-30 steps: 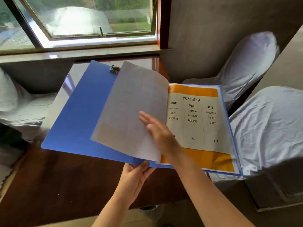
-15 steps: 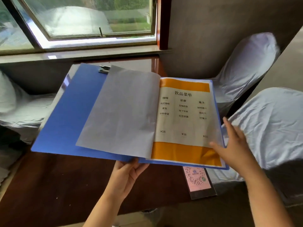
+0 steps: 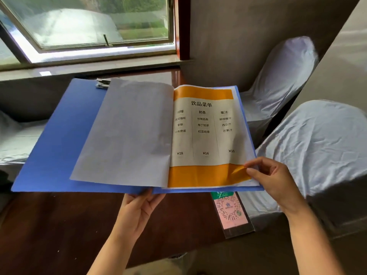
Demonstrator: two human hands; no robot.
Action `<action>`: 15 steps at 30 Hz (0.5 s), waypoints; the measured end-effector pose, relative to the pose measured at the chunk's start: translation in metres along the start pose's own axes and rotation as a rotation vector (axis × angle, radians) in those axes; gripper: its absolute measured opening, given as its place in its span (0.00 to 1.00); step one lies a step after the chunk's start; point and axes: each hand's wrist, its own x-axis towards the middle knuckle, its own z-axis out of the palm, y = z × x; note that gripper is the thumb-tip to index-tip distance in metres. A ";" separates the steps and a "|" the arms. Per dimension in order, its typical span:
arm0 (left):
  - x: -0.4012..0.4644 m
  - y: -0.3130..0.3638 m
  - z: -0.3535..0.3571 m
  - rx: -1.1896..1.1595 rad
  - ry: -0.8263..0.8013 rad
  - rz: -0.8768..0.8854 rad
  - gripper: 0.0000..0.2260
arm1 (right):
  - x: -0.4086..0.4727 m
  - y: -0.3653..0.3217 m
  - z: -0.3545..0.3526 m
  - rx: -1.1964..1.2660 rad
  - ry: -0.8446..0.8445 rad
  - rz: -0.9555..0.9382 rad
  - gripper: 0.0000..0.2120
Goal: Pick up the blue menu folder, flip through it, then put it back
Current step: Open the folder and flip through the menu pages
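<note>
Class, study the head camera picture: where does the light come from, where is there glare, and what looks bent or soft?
Head view: daylight enters through the window, blown out along its sill; glare streaks the glossy table behind the blue menu folder; wide-angle distortion bows the window frame; the menu page reads sharp, while the foreground forearms are dimmer.

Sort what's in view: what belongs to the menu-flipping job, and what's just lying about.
In the job: blue menu folder, orange menu page, turned page, left hand under the spine, right hand pinching the page corner.

Lying about: QR code card, covered chairs, table.
</note>
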 end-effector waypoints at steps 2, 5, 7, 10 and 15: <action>-0.001 0.001 0.002 -0.009 0.009 0.005 0.20 | 0.001 -0.001 0.004 -0.019 0.021 -0.013 0.12; -0.003 0.003 0.001 -0.019 0.029 0.019 0.20 | 0.001 -0.004 0.009 -0.086 0.085 -0.051 0.12; -0.004 0.004 0.001 -0.021 0.038 0.023 0.20 | -0.001 -0.009 0.014 -0.155 0.138 -0.065 0.12; -0.005 0.004 0.001 -0.017 0.046 0.023 0.20 | -0.004 -0.023 0.017 -0.231 0.210 -0.131 0.08; -0.008 0.001 0.000 -0.007 0.079 0.027 0.18 | -0.007 -0.046 0.027 0.667 0.081 0.021 0.11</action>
